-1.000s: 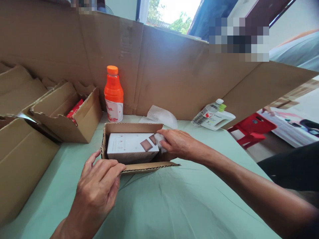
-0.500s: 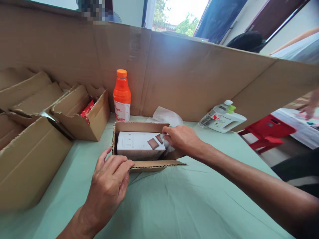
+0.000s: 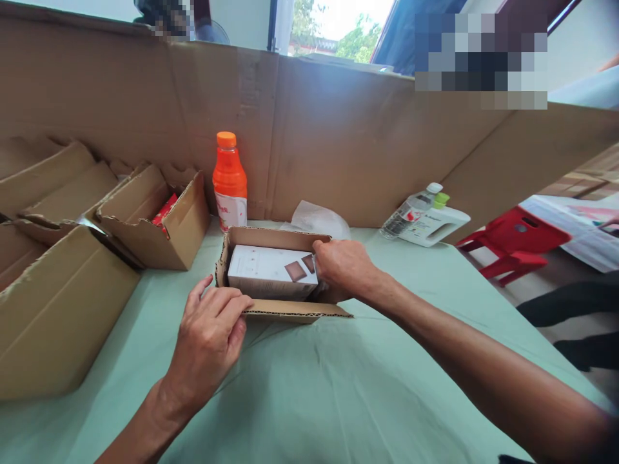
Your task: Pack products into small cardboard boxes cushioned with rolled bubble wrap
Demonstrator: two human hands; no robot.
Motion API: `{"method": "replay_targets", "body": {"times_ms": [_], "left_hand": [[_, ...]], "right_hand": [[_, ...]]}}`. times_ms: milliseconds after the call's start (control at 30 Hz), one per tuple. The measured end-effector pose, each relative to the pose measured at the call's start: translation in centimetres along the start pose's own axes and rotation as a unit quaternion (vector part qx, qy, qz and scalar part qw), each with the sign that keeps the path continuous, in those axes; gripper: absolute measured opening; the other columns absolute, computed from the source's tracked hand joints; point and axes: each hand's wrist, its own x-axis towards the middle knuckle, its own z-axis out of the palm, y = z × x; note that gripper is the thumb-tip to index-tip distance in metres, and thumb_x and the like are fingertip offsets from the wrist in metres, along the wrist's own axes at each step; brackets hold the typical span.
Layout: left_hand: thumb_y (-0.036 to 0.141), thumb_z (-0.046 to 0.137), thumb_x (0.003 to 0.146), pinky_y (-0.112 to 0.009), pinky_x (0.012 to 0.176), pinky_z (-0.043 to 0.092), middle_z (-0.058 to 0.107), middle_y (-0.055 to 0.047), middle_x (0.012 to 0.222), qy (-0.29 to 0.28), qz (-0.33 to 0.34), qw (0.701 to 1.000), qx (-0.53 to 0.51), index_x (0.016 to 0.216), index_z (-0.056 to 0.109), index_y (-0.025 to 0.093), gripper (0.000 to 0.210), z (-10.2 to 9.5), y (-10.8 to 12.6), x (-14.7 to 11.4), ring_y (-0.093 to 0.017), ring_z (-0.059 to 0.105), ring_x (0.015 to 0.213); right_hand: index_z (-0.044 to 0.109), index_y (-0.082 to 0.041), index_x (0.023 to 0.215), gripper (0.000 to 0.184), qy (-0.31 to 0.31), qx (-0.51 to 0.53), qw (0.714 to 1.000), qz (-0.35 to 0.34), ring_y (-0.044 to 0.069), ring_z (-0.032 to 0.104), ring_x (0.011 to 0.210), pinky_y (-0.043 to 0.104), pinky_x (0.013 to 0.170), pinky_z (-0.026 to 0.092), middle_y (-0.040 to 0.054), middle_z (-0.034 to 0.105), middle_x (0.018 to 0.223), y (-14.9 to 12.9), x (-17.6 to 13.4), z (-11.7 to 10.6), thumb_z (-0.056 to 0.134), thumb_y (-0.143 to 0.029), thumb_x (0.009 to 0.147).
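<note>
An open cardboard box (image 3: 285, 309) stands on the green cloth in front of me, with a white carton (image 3: 264, 264) lying inside it. Brown squares are printed on the carton's right part. My left hand (image 3: 207, 328) grips the box's near left corner, fingers over the rim. At the right end, my right hand (image 3: 345, 267) reaches down into the box beside the carton with fingers closed. A little clear plastic wrap (image 3: 314, 263) shows at its fingers; the rest of the wrap and the fingertips are hidden.
An orange bottle (image 3: 229, 183) stands behind the box, near white wrapping sheet (image 3: 319, 219). A clear bottle (image 3: 411, 209) leans by a white jug (image 3: 438, 225). Other cardboard boxes (image 3: 186, 225) are at left. A cardboard wall (image 3: 338, 142) closes the back; a red chair (image 3: 522, 238) stands right.
My right hand has pushed lower into the box's right end, and less of the clear plastic wrap shows. My left hand keeps its grip on the corner. The view has shifted slightly.
</note>
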Motion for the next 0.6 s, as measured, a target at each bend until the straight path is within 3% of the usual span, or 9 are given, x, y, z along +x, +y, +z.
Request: {"method": "replay_targets", "body": {"times_ms": [233, 267, 333, 400, 467, 533, 600], "left_hand": [[0.003, 0.054, 0.088, -0.052, 0.107, 0.044, 0.069, -0.004, 0.096, 0.027, 0.013, 0.999, 0.020, 0.106, 0.061, 0.020, 0.026, 1.1, -0.5, 0.8, -0.020, 0.064, 0.091], [0.004, 0.055, 0.087, -0.052, 0.107, 0.044, 0.068, -0.005, 0.098, 0.043, 0.013, 0.999, 0.016, 0.110, 0.061, 0.020, 0.029, 1.3, -0.5, 0.7, -0.021, 0.064, 0.093], [0.007, 0.061, 0.086, -0.054, 0.111, 0.042, 0.066, -0.009, 0.112, 0.097, -0.002, 0.995, 0.014, 0.125, 0.057, 0.020, 0.041, 1.4, -0.5, 0.0, -0.025, 0.061, 0.108], [0.011, 0.067, 0.084, -0.057, 0.115, 0.036, 0.058, -0.015, 0.132, 0.153, -0.055, 0.987, 0.006, 0.140, 0.048, 0.021, 0.060, 1.4, -0.8, -1.2, -0.029, 0.052, 0.128], [0.019, 0.069, 0.085, -0.058, 0.118, 0.033, 0.049, -0.016, 0.146, 0.154, -0.149, 0.976, -0.045, 0.149, 0.040, 0.023, 0.071, 1.6, -1.6, -2.6, -0.032, 0.044, 0.138], [0.028, 0.068, 0.087, -0.055, 0.117, 0.036, 0.045, -0.015, 0.152, 0.105, -0.257, 0.948, -0.158, 0.152, 0.036, 0.026, 0.072, 2.2, -2.9, -3.6, -0.031, 0.045, 0.140], [0.036, 0.066, 0.088, -0.051, 0.112, 0.044, 0.047, -0.015, 0.151, 0.054, -0.336, 0.898, -0.278, 0.150, 0.039, 0.024, 0.069, 3.3, -4.1, -3.7, -0.029, 0.051, 0.135]], "right_hand": [[0.067, -0.010, 0.112, 0.028, -0.025, 0.032, 0.995, -0.092, 0.028, 0.071, 0.087, 0.031, 0.067, 0.044, 0.0169, 0.075, 0.092, 0.8, -0.4, -0.3, 0.054, -0.015, 0.088], [0.067, -0.011, 0.112, 0.027, -0.016, 0.058, 0.994, -0.095, 0.026, 0.070, 0.085, 0.031, 0.066, 0.044, 0.0153, 0.075, 0.091, 1.5, -1.2, -0.4, 0.053, -0.018, 0.090], [0.067, -0.014, 0.114, 0.030, 0.063, 0.150, 0.985, -0.058, 0.023, 0.068, 0.080, 0.030, 0.066, 0.044, 0.0112, 0.075, 0.090, 3.4, -3.5, 0.0, 0.045, -0.024, 0.096], [0.066, -0.017, 0.117, 0.035, 0.177, 0.276, 0.944, 0.024, 0.019, 0.066, 0.074, 0.030, 0.066, 0.045, 0.0079, 0.075, 0.088, 5.2, -6.2, 1.8, 0.038, -0.027, 0.098], [0.064, -0.016, 0.117, 0.035, 0.235, 0.392, 0.885, 0.085, 0.017, 0.064, 0.069, 0.029, 0.064, 0.047, 0.0073, 0.074, 0.088, 5.9, -8.3, 4.8, 0.042, -0.032, 0.095], [0.062, -0.015, 0.120, 0.039, 0.218, 0.472, 0.851, 0.078, 0.019, 0.065, 0.075, 0.029, 0.063, 0.050, 0.0090, 0.074, 0.096, 5.1, -8.9, 8.1, 0.051, -0.038, 0.089], [0.060, -0.016, 0.122, 0.045, 0.177, 0.509, 0.841, 0.043, 0.021, 0.067, 0.085, 0.031, 0.067, 0.052, 0.0106, 0.073, 0.106, 3.0, -8.0, 10.6, 0.059, -0.042, 0.084]]}}
